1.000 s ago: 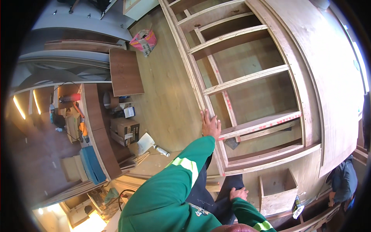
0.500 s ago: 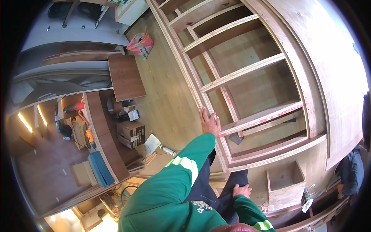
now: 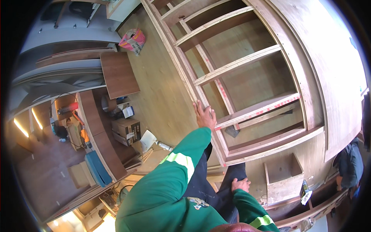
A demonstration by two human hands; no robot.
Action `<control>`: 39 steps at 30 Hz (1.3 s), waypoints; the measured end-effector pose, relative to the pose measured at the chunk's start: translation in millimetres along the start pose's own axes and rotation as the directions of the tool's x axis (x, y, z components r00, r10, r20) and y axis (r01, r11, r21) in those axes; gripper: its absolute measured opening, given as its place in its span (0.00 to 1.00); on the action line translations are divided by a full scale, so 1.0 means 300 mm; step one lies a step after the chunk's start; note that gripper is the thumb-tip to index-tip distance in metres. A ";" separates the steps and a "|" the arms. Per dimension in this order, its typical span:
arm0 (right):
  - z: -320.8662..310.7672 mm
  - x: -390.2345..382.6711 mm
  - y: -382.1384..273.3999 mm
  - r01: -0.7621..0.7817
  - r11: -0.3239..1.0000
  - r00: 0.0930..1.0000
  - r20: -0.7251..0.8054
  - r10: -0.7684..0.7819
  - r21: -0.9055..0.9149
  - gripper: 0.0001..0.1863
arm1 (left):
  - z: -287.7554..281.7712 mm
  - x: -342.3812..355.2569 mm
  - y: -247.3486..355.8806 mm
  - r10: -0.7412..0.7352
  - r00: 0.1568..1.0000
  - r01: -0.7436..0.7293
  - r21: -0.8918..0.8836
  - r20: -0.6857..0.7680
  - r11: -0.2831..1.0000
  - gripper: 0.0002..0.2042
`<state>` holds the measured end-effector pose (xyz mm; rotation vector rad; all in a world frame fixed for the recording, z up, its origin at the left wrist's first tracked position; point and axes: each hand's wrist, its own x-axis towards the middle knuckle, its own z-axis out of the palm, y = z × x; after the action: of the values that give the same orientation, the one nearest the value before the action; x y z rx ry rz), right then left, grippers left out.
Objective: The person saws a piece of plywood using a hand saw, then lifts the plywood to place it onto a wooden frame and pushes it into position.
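Observation:
A large wooden frame (image 3: pixel 235 70) with several crossbars lies ahead of me, running toward the far side. My left hand (image 3: pixel 205 116) rests on its left side rail, close to the crossbar with red marks (image 3: pixel 262 110); the fingers lie stretched over the wood and grip no tool. Farther right and nearer to me, my right hand (image 3: pixel 240 185) lies on my dark trouser leg, fingers extended and holding nothing. A small dark flat piece (image 3: pixel 232 131) shows inside the frame beside the left rail.
An open wooden box (image 3: pixel 285 181) stands at the near right. Cardboard box (image 3: pixel 126 130), white tube (image 3: pixel 164 146) and brown board (image 3: pixel 119 74) lie left of the frame. A pink bag (image 3: pixel 132 40) sits farther off. Another person's dark clothing (image 3: pixel 349 158) shows at the right edge.
The whole view has shifted slightly, so things appear a little farther left and higher. Both hands keep their places on the rail and on the leg.

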<state>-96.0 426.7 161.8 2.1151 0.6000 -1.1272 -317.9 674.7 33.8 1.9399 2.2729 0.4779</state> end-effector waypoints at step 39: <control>-0.003 0.000 0.000 -0.013 1.000 1.000 0.001 0.013 0.007 0.35 | 0.011 -0.010 -0.009 -0.018 0.999 0.019 -0.048 0.040 0.999 0.12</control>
<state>-95.4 427.3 162.0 2.1209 0.5815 -1.1245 -319.1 672.1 29.3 1.8871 2.2320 0.4833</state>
